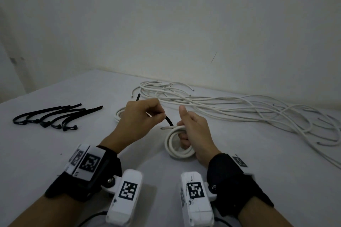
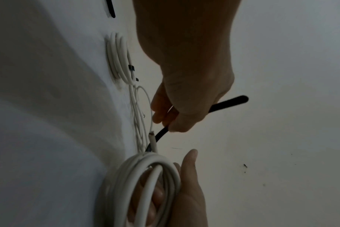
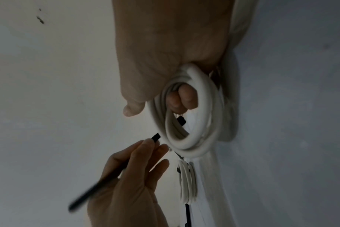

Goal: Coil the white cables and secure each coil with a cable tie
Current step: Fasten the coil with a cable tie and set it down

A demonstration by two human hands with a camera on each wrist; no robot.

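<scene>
Right hand (image 1: 193, 131) has the white coil (image 1: 177, 145), fingers curled through its middle, thumb sticking up, the loops propped on the tabletop (image 1: 55, 153) near the front centre. Left hand (image 1: 140, 121) pinches a black cable tie (image 1: 168, 120) between thumb and fingertips, and the strap runs down to the coil's top edge, right beside the cable's loose cut end (image 1: 164, 128); the tie's tail pokes out behind the knuckles. From the right wrist view the tie (image 3: 156, 136) meets the coil (image 3: 190, 119) at its outer rim, and a small black piece shows inside the ring, though whether the strap is threaded through is hard to tell. Just behind the left hand lies a finished coil (image 1: 119, 115), and the left wrist view shows that bundle (image 2: 119, 59) with a black tie around it. Off to the left, a row of spare black ties (image 1: 48, 118), curved, lying side by side. Across the back and right, a loose tangle of white cables (image 1: 239, 108) sprawls along the wall (image 1: 166, 14), well apart from the hands. Black wristbands carry white camera housings (image 1: 127, 202) with square black-and-white coded markers; no readable words on any of it.
</scene>
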